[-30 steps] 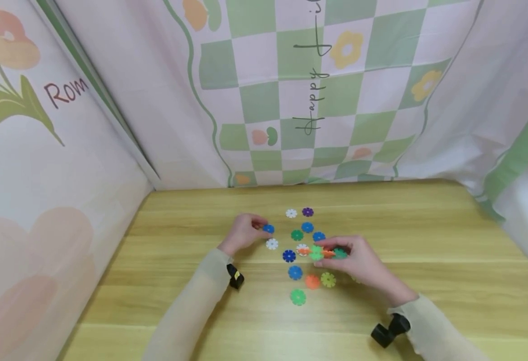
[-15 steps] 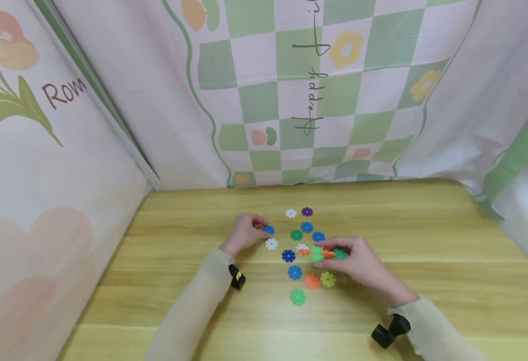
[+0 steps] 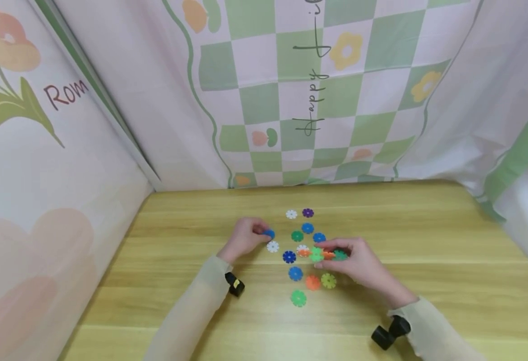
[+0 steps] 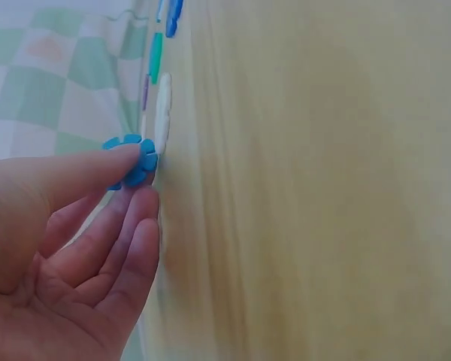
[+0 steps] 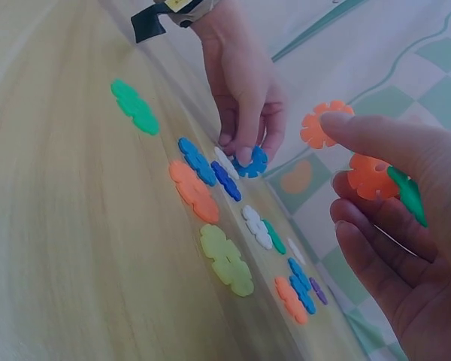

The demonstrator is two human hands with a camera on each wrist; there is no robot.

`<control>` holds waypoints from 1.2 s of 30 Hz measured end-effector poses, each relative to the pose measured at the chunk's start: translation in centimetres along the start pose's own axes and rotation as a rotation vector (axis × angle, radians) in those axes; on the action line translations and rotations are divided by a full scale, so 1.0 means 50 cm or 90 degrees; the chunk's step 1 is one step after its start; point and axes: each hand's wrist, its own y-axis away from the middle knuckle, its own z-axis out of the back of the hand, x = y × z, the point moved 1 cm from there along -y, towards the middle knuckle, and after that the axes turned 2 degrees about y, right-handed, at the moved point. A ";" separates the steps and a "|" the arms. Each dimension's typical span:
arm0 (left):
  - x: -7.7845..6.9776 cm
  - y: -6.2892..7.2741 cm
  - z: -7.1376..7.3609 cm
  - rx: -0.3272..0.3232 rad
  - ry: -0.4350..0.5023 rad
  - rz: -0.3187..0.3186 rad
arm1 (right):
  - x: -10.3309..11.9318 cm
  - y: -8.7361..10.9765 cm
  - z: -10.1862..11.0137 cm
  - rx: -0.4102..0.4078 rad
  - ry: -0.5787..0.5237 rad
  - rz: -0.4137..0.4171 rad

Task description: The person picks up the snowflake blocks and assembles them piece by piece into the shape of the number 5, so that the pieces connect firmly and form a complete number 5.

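Fingers (image 4: pixel 131 263) on both sides are closed in a pinch. Behind, a checked curtain (image 3: pixel 300 100) bears "Happy" written sideways; the cloth (image 3: pixel 42 170) at left reads "Rom". Over the table (image 3: pixel 462 281), both forearms (image 3: pixel 191 306) reach forward, hands turned inward. The right hand (image 3: pixel 363 260) (thumb nearest the person) holds a joined orange-and-green chain (image 3: pixel 316 254) above the scattered discs (image 3: pixel 295 274); the left hand (image 3: pixel 244 238) grips one blue disc (image 3: pixel 269 234) beside a white disc (image 3: pixel 273 246).

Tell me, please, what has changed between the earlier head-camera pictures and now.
The left hand has shifted slightly downward in the head view, carrying its pinched blue disc along. Nothing was taken hold of or let go. The right hand still holds the joined orange and green pieces; the loose orange disc stays put.
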 end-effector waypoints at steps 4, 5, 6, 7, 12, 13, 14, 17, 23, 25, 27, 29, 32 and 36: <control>-0.010 0.015 0.000 0.003 0.027 0.017 | -0.003 0.000 0.004 -0.009 0.007 -0.003; -0.013 0.018 0.000 0.003 0.034 0.020 | -0.003 0.000 0.005 -0.013 0.010 -0.001; -0.017 0.022 0.000 0.003 0.038 0.021 | -0.003 -0.001 0.006 -0.015 0.012 0.003; -0.020 0.026 0.000 0.002 0.042 0.023 | -0.002 0.000 0.006 -0.017 0.013 0.005; -0.032 0.045 -0.002 0.002 0.055 0.003 | -0.003 -0.001 0.009 -0.024 0.025 0.014; -0.034 0.049 -0.003 0.002 0.060 -0.002 | -0.003 -0.001 0.009 -0.025 0.026 0.015; -0.037 0.053 -0.004 0.003 0.063 -0.008 | -0.003 -0.001 0.010 -0.025 0.027 0.018; -0.045 0.063 -0.008 0.005 0.077 -0.018 | -0.004 -0.002 0.010 -0.026 0.024 0.023; -0.063 0.080 -0.015 0.011 0.129 -0.030 | -0.005 -0.002 0.012 -0.027 0.018 0.022; -0.068 0.084 -0.018 0.011 0.151 -0.032 | -0.004 -0.002 0.012 -0.028 0.021 0.024; -0.073 0.087 -0.021 0.015 0.167 -0.032 | -0.002 -0.002 0.012 -0.030 0.025 0.029; -0.077 0.090 -0.025 0.019 0.181 -0.035 | 0.000 -0.002 0.012 -0.030 0.027 0.035; -0.083 0.094 -0.031 0.027 0.194 -0.042 | 0.002 -0.002 0.011 -0.031 0.032 0.045; -0.089 0.099 -0.037 0.037 0.215 -0.046 | 0.000 -0.001 0.009 -0.027 0.029 0.051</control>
